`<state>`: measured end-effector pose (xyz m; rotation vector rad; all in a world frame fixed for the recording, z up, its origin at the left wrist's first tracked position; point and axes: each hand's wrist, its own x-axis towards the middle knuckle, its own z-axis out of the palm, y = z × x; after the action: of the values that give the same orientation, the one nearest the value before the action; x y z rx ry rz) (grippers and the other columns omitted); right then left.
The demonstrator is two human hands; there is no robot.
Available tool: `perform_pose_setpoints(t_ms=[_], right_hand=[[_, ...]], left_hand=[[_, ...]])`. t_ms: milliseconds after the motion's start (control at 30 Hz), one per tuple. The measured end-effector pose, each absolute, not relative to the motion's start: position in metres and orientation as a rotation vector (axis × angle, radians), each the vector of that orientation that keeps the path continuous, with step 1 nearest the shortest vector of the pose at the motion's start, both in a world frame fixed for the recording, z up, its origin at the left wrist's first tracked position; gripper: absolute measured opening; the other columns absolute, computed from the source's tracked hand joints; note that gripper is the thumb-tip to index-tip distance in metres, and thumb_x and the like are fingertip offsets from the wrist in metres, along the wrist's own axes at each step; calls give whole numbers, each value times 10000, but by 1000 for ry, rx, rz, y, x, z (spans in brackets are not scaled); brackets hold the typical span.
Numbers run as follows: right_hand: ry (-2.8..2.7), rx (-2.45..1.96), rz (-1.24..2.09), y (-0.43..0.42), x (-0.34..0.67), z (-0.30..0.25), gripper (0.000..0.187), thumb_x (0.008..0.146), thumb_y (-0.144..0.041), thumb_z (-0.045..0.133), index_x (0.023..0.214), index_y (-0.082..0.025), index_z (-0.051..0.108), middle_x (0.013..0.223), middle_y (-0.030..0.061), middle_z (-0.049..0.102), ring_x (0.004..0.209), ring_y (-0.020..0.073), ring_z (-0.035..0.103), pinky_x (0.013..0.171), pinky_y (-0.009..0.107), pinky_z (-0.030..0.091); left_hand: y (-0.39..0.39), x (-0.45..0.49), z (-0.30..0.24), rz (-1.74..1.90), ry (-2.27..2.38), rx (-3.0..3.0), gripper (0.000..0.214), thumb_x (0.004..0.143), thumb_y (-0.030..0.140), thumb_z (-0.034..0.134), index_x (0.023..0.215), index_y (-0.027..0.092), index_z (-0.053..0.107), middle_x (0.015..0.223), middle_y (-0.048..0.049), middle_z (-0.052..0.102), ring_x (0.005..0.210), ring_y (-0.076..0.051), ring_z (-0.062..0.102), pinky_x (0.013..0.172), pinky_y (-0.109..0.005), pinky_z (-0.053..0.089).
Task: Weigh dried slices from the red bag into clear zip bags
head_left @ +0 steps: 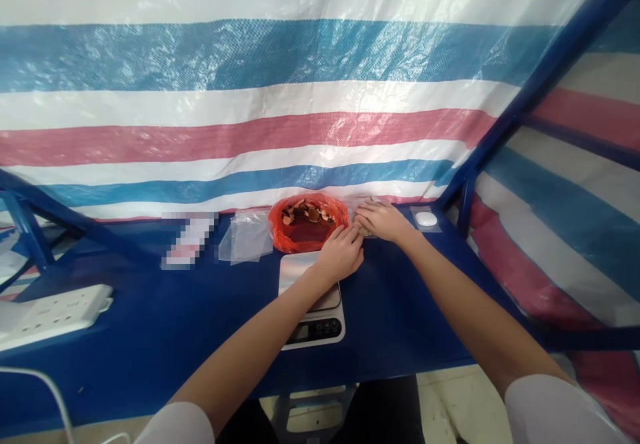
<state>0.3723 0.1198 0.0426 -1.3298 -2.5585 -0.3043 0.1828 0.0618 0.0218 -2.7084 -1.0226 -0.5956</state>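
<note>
My left hand (343, 255) is over the far right corner of a white digital kitchen scale (310, 334), its fingers bent and closed at the near edge of a clear plastic bag (367, 232). My right hand (381, 220) lies across the same bag from the right, with its fingers curled over it and close to my left fingertips. Something pale brown shows inside the bag, mostly hidden by my fingers. Just left of the hands sits an open red plastic bag (285, 239) with brown, dried-looking pieces (313, 213) in it.
Flat clear bags (246, 236) lie left of the red bag, with a blurred-out strip (187, 241) beyond. A white round object (426, 219) is at the right. A white power strip (57, 314) is at left. Blue frame bars (515, 114) and striped sheeting (280, 57) enclose the blue table (150, 344).
</note>
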Motion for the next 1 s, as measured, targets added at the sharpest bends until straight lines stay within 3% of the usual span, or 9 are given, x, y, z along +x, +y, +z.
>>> perform_pose_setpoints(t_ms=[200, 400, 633, 800, 1000], right_hand=[[-2344, -1467, -234, 108, 372, 49, 382, 990, -346, 483, 1286, -184, 660, 1318, 99, 667, 1302, 283, 557, 1100, 424, 417], [-2124, -1384, -193, 52, 357, 49, 346, 1001, -361, 456, 1167, -222, 726, 1225, 58, 718, 1179, 234, 642, 1051, 373, 461], [-2074, -1398, -108, -5, 321, 17, 325, 990, -330, 463, 1142, -238, 734, 1221, 36, 722, 1197, 216, 634, 1057, 364, 470], [-2078, -1568, -45, -8, 307, -8, 352, 978, -295, 443, 1192, -232, 716, 1258, 64, 704, 1210, 266, 627, 1031, 437, 494], [-2100, -1655, -69, -5, 303, -24, 351, 978, -319, 455, 1233, -253, 686, 1383, 64, 624, 1323, 303, 540, 1105, 539, 400]], left_hand=[[51, 181, 32, -683, -1064, -2729, 337, 938, 249, 481, 1206, 119, 640, 1386, -170, 600, 1290, -267, 568, 1127, -451, 405], [22, 139, 48, -903, -1139, -2658, 298, 953, 255, 483, 1174, 170, 665, 1265, -103, 683, 1197, -245, 621, 1111, -443, 427], [-7, 54, 42, -1050, -1419, -2537, 295, 972, 294, 460, 1153, 190, 668, 1172, -91, 708, 1107, -244, 636, 979, -403, 500], [-2, 11, 28, -927, -1722, -2387, 357, 975, 279, 398, 1218, 189, 645, 1193, -108, 702, 1128, -265, 629, 1000, -422, 488], [28, -6, 9, -559, -1856, -2342, 425, 953, 273, 401, 1301, 144, 609, 1363, -167, 603, 1305, -326, 532, 1084, -473, 425]])
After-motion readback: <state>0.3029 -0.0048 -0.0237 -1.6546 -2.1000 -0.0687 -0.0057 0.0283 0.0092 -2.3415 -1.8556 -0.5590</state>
